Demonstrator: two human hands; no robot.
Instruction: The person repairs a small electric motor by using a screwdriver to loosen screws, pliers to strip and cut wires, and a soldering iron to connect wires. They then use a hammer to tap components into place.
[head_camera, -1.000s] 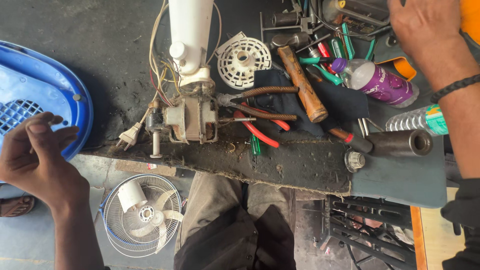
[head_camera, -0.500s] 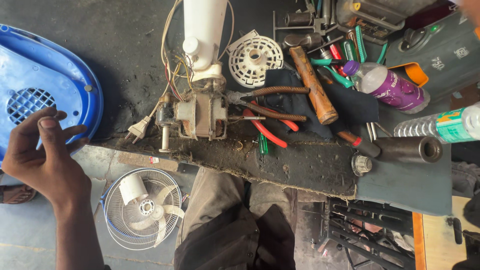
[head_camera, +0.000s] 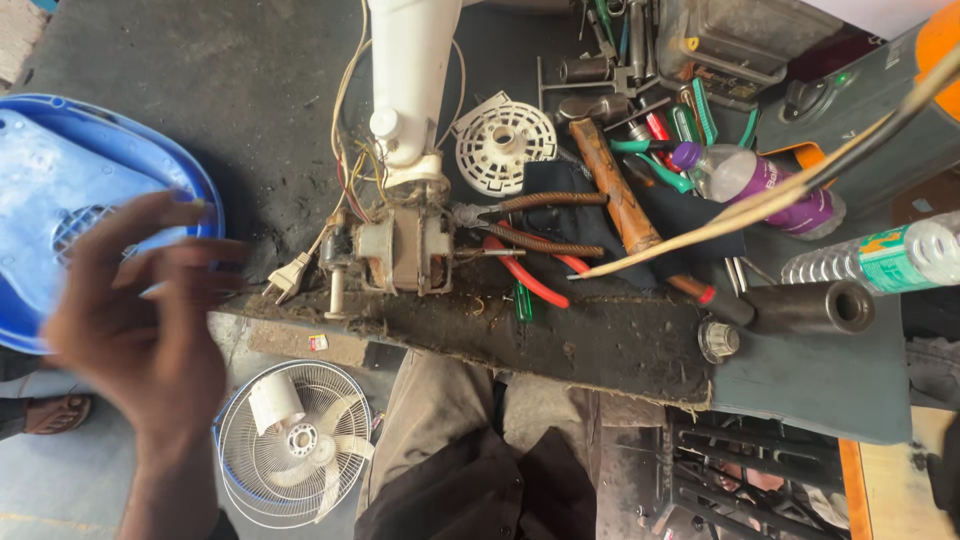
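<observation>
Reaching empty-handed, left hand (head_camera: 140, 310) fingers spread, could snag the loose wires (head_camera: 350, 185) by the motor (head_camera: 400, 250); right hand's unseen.

Even, soft daylight is filling the scene, bright enough to show detail without harsh shadows. The left hand (head_camera: 140, 320) is smearing into heavy motion blur, its fingers streaking across the glossy blue plastic fan cover (head_camera: 60, 190), which is glaring pale where light is striking it. A long thin tan stick (head_camera: 760, 205) crossing the upper right is also blurring. The dusty grey fan motor (head_camera: 395, 250) on the dark table (head_camera: 600, 335) is staying sharp. Straight edges are bowing slightly near the frame's corners.
</observation>
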